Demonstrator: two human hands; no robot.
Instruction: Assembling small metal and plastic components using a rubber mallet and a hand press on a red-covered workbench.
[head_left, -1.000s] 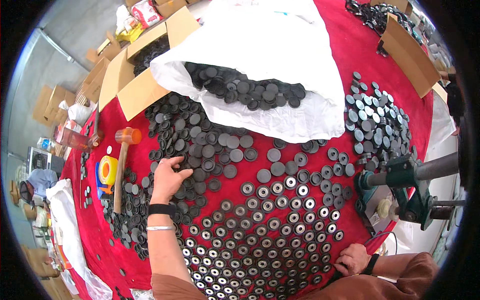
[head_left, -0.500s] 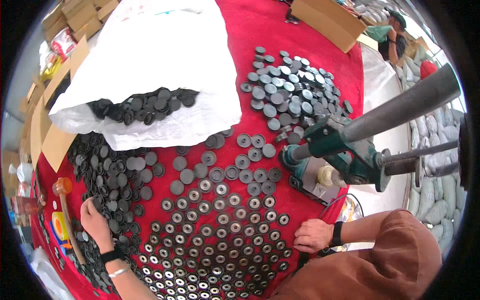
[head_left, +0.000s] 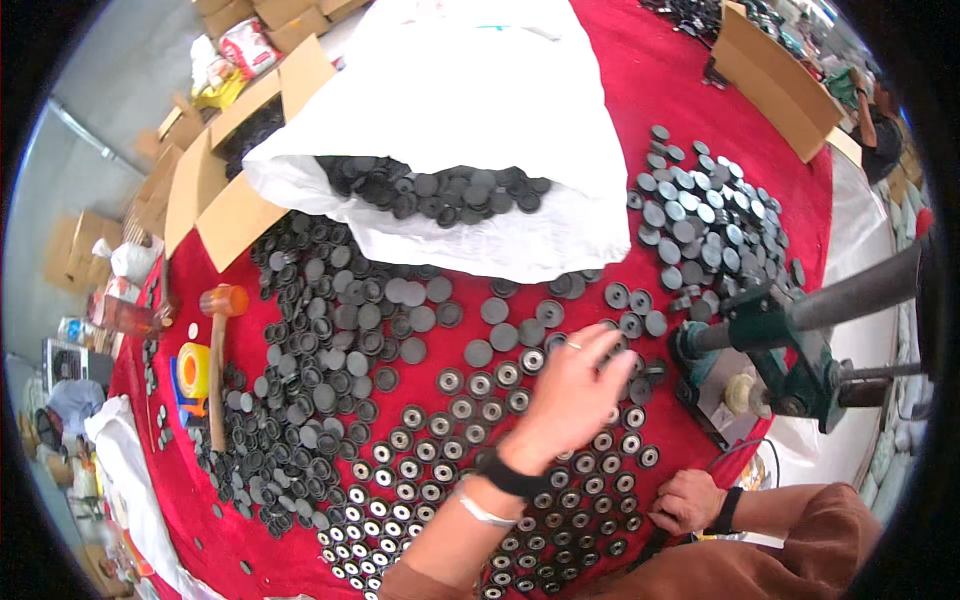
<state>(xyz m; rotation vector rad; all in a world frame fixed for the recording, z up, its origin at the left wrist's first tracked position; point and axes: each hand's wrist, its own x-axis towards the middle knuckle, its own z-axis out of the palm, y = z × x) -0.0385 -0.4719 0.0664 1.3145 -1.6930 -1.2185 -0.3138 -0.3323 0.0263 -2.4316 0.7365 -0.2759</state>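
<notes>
My left hand point(head_left: 570, 400) reaches across the rows with its fingers apart. Its fingertips are over the round black caps point(head_left: 630, 325) near the hand press point(head_left: 770, 345); whether they touch one is hidden. Below and around that arm, many black caps with ring-shaped metal centres point(head_left: 450, 382) lie in rows on the red cloth. My right hand point(head_left: 688, 503) rests at the right edge of these rows, below the press. Its fingers are curled, close to a dark strip, and what is under them cannot be seen.
A white sack point(head_left: 480, 90) spills black caps. A loose heap of plain caps point(head_left: 320, 390) spreads left, beside a mallet point(head_left: 222, 300) and yellow tape roll point(head_left: 193, 370). Shinier caps point(head_left: 700, 210) lie behind the press. Cardboard boxes point(head_left: 240, 225) stand beyond; a person point(head_left: 880, 130) is at far right.
My left hand has left the plain-cap heap and moved right, over the caps near the press. The view has shifted left. My right hand stays below the press.
</notes>
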